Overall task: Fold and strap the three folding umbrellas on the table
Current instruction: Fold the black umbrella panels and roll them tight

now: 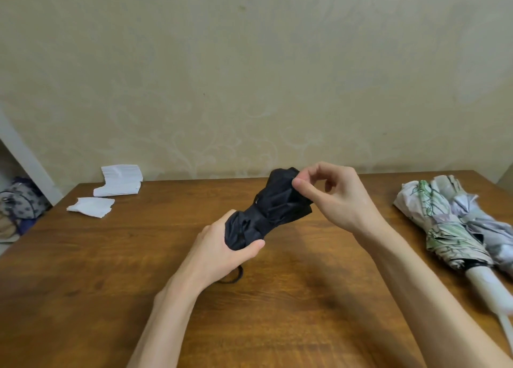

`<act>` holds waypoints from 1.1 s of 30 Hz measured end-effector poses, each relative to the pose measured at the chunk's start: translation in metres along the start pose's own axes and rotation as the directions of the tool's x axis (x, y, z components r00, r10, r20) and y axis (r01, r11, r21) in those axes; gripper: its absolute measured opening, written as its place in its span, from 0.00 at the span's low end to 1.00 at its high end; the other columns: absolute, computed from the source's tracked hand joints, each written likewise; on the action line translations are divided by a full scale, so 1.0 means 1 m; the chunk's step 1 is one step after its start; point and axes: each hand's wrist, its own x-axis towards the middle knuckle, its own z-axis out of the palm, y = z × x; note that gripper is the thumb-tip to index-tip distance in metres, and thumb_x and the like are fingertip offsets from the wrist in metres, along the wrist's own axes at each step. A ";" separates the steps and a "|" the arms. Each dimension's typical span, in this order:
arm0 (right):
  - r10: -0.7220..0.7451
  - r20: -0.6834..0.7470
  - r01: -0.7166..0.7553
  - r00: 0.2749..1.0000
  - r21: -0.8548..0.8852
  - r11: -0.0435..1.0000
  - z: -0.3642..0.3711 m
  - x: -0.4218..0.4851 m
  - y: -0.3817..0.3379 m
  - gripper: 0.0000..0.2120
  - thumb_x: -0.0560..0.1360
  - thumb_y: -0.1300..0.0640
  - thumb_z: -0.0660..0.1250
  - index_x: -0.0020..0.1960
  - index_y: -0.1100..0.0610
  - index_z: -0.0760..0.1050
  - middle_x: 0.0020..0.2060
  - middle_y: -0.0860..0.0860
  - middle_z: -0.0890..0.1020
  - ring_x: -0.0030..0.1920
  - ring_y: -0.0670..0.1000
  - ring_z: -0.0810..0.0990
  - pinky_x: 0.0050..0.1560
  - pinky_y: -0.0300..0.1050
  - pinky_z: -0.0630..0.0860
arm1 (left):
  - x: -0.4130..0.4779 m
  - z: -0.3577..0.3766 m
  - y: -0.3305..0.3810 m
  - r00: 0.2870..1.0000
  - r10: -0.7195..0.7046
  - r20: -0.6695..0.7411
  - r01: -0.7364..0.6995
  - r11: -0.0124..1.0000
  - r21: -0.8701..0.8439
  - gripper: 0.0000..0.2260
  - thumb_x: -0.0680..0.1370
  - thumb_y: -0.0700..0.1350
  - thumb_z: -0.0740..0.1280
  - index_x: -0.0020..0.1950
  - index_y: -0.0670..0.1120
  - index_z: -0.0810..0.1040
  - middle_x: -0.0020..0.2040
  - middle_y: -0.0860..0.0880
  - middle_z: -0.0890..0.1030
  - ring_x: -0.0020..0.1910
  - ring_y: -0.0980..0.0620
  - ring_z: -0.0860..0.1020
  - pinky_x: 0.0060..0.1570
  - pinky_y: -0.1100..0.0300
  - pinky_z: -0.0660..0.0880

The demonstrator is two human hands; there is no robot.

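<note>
Folding umbrellas, three: black umbrella (266,212), leaf-print umbrella (444,229), pale grey umbrella (491,229). Hands, two: left hand (222,248), right hand (333,193). White paper piles, two: far pile (119,181), near pile (90,206). One wooden surface (83,284). One spotted bag (22,201).

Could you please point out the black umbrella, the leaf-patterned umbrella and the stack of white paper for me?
black umbrella (273,209): head view, on the bunched fabric at its middle.
leaf-patterned umbrella (441,229): head view, on the middle of its folded canopy.
stack of white paper (119,179): head view, on its top sheet.
</note>
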 end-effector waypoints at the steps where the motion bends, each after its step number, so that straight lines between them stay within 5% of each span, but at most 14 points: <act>1: 0.039 -0.011 -0.039 0.999 0.066 0.997 0.001 0.000 -0.001 0.05 0.81 0.55 0.74 0.45 0.52 0.84 0.42 0.51 0.86 0.39 0.39 0.78 0.42 0.30 0.72 | 0.001 0.001 -0.001 0.999 0.028 -0.040 -0.026 0.998 0.056 0.16 0.74 0.61 0.77 0.52 0.55 0.75 0.42 0.57 0.82 0.39 0.57 0.81 0.40 0.55 0.79; 4: 0.051 -0.033 -0.048 0.998 0.093 0.995 0.004 -0.001 0.002 0.05 0.80 0.57 0.74 0.46 0.53 0.84 0.38 0.51 0.83 0.39 0.42 0.76 0.43 0.32 0.73 | 0.002 0.002 -0.005 0.992 0.086 -0.097 -0.073 0.989 0.131 0.19 0.74 0.62 0.76 0.53 0.55 0.72 0.43 0.55 0.82 0.41 0.56 0.82 0.40 0.58 0.79; 10: -0.091 -0.031 0.083 0.995 -0.206 0.975 0.009 0.002 0.015 0.06 0.76 0.53 0.79 0.51 0.48 0.84 0.43 0.44 0.75 0.46 0.42 0.75 0.47 0.27 0.67 | 0.001 0.000 -0.012 0.980 0.162 -0.118 -0.134 0.967 0.217 0.18 0.74 0.61 0.77 0.54 0.58 0.72 0.44 0.60 0.83 0.43 0.62 0.82 0.41 0.61 0.80; 15: 0.047 -0.152 -0.056 0.987 -0.051 0.997 0.017 0.001 0.018 0.03 0.76 0.53 0.79 0.46 0.48 0.86 0.41 0.46 0.81 0.41 0.41 0.75 0.43 0.31 0.68 | 0.002 0.002 -0.008 0.979 0.170 -0.112 -0.141 0.963 0.230 0.17 0.74 0.60 0.77 0.53 0.57 0.72 0.41 0.60 0.82 0.43 0.62 0.81 0.36 0.71 0.73; 19: 0.050 -0.139 -0.045 0.989 0.044 0.998 0.008 -0.001 0.009 0.03 0.80 0.52 0.74 0.53 0.49 0.86 0.43 0.48 0.84 0.40 0.40 0.76 0.43 0.34 0.74 | 0.001 -0.002 -0.008 0.996 0.059 -0.069 -0.054 0.996 0.074 0.14 0.74 0.59 0.79 0.50 0.56 0.77 0.43 0.63 0.82 0.41 0.62 0.81 0.37 0.68 0.73; 22: 0.004 0.004 -0.004 1.000 0.101 0.995 -0.013 -0.002 0.005 0.02 0.80 0.53 0.75 0.51 0.51 0.86 0.42 0.51 0.84 0.40 0.42 0.76 0.44 0.35 0.73 | 0.001 -0.007 -0.007 0.999 -0.013 -0.030 0.011 0.999 -0.041 0.11 0.75 0.56 0.79 0.50 0.56 0.79 0.39 0.57 0.84 0.34 0.59 0.80 0.32 0.61 0.77; 25: -0.009 0.168 0.015 0.986 -0.034 0.999 -0.016 -0.001 0.011 0.03 0.76 0.51 0.79 0.49 0.46 0.87 0.43 0.52 0.81 0.40 0.41 0.74 0.45 0.36 0.71 | 0.000 -0.009 -0.006 0.999 -0.041 0.005 0.041 0.994 -0.098 0.10 0.75 0.55 0.78 0.51 0.55 0.80 0.38 0.51 0.84 0.32 0.55 0.80 0.30 0.60 0.77; 33: -0.053 0.019 0.052 0.998 0.022 0.998 -0.004 0.000 0.012 0.04 0.79 0.60 0.76 0.46 0.59 0.86 0.38 0.48 0.85 0.34 0.39 0.75 0.40 0.29 0.70 | 0.001 -0.006 -0.002 1.000 -0.004 0.009 0.004 0.998 0.060 0.14 0.74 0.59 0.78 0.53 0.58 0.77 0.46 0.64 0.83 0.43 0.63 0.82 0.43 0.61 0.79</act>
